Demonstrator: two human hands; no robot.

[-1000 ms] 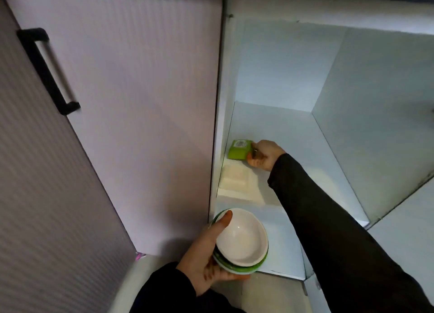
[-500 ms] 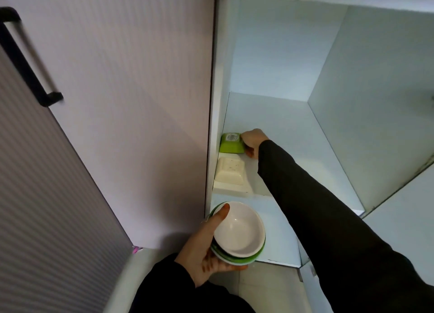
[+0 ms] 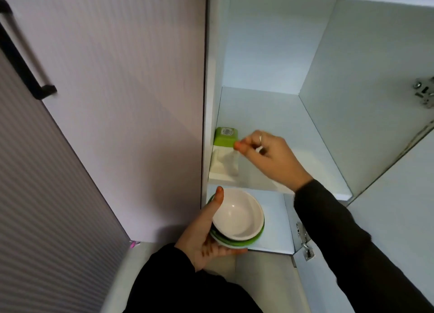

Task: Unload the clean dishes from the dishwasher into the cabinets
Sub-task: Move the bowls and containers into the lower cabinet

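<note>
Glossy plastic-looking bowl (image 3: 237, 215), matt white cabinet shelf (image 3: 277, 115), shiny metal hinge (image 3: 304, 241), ribbed matt door (image 3: 35, 207)

White cabinet shelf (image 3: 277, 115) w/ green container (image 3: 226, 137), white dish (image 3: 224, 163) at left wall

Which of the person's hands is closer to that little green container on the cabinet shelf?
The right hand; its fingertips sit just beside the green container. The left hand is lower, at the cabinet's front edge, holding a stack of bowls.

white bowl (image 3: 237, 213) nested upright on green plates (image 3: 234, 242), green dish (image 3: 226, 137) and white dish (image 3: 224, 163) on cabinet shelf (image 3: 270, 115), left side
</note>
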